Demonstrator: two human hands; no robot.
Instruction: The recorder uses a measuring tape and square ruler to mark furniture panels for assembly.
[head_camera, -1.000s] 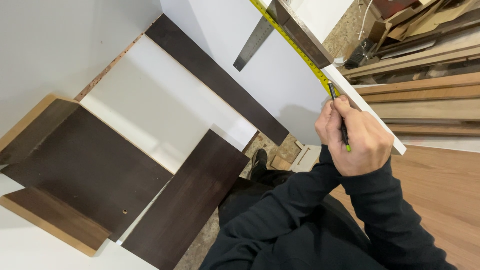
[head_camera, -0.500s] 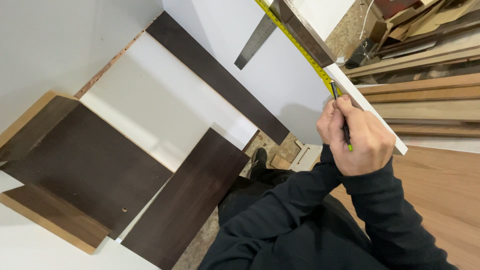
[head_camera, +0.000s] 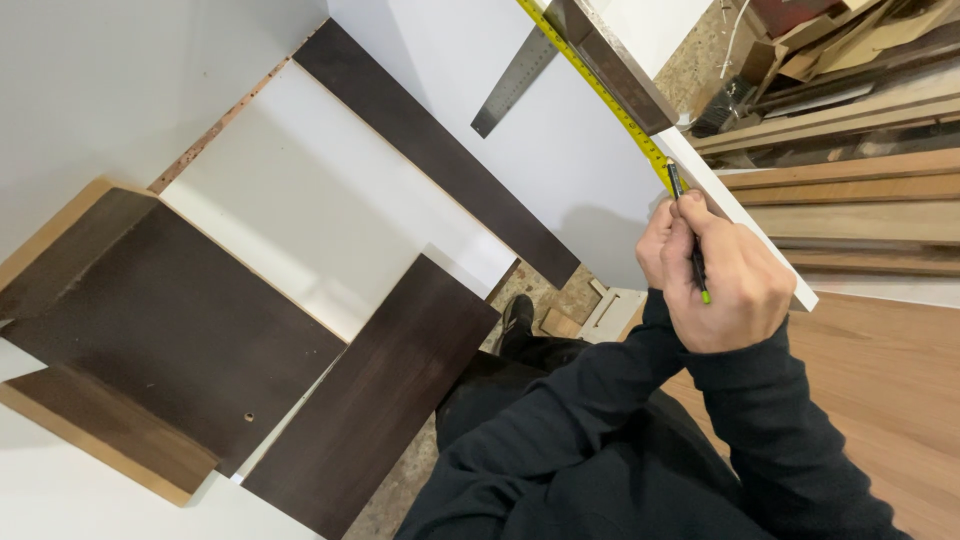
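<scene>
Right hand: your right hand (head_camera: 735, 285) is curled tight around the pencil (head_camera: 690, 240), tip on the white panel (head_camera: 560, 150).
Left hand: your left hand (head_camera: 655, 245) is tucked behind it; grip hidden.
Tape: the yellow tape measure (head_camera: 610, 100) lies along the panel edge, beyond the pencil.
Far: the steel square (head_camera: 515, 80) rests flat on the panel.

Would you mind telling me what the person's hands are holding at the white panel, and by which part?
The right hand holds a dark pencil by its middle, tip at the yellow tape measure. The left hand is mostly hidden.
</scene>
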